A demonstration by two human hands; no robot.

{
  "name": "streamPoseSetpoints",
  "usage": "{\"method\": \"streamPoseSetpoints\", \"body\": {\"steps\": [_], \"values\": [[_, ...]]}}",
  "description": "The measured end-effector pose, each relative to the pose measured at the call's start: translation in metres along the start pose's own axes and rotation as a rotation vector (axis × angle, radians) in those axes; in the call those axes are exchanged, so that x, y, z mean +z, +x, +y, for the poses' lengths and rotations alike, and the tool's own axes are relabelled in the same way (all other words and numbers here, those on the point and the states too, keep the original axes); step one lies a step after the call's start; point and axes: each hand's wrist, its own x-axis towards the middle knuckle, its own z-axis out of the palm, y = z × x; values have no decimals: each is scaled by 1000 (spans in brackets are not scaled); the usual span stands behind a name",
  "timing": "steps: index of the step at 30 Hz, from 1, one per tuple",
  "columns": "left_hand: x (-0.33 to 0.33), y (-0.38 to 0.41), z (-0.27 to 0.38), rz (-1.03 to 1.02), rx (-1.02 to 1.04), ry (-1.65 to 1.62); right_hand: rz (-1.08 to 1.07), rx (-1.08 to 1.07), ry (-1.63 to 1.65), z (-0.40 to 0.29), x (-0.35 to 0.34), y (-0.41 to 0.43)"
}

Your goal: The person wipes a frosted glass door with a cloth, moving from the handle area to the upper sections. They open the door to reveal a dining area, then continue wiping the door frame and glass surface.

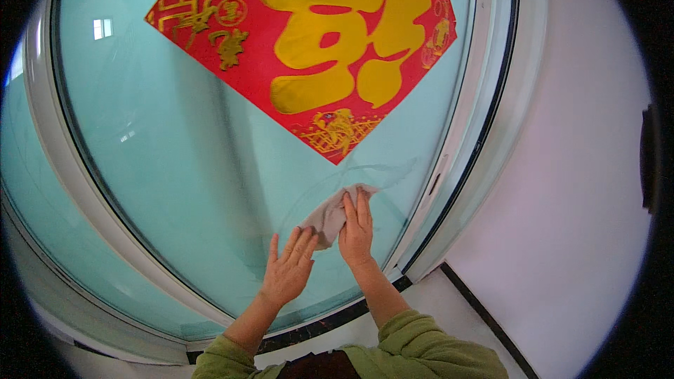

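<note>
A pale, damp-looking cloth [327,219] lies flat against the glass panel [226,168] of a sliding door. My right hand [356,234] presses the cloth's right part to the pane, fingers pointing up. At the cloth's lower left edge, the fingertips of my left hand [290,268] touch it, while the palm faces the glass and the thumb stands apart. Wet-looking streaks [376,171] curve across the pane just above the cloth. Higher up, a red paper diamond with large gold characters [321,42] is on the door, its lower corner above the cloth.
A white door frame [421,205] with a recessed latch borders the pane on the right. Another frame upright [105,210] runs down the left side. Beyond the right frame stands a white wall [574,168]. Dark stone trim [316,329] edges the floor below the door.
</note>
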Motion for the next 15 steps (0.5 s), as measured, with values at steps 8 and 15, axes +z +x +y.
{"method": "streamPoseSetpoints", "body": {"steps": [8,15], "values": [[32,22,59,30,-222,-31,-295,95,444,43,-45,-17],[65,19,118,145,-368,-179,-532,47,749,68,-75,-37]]}}
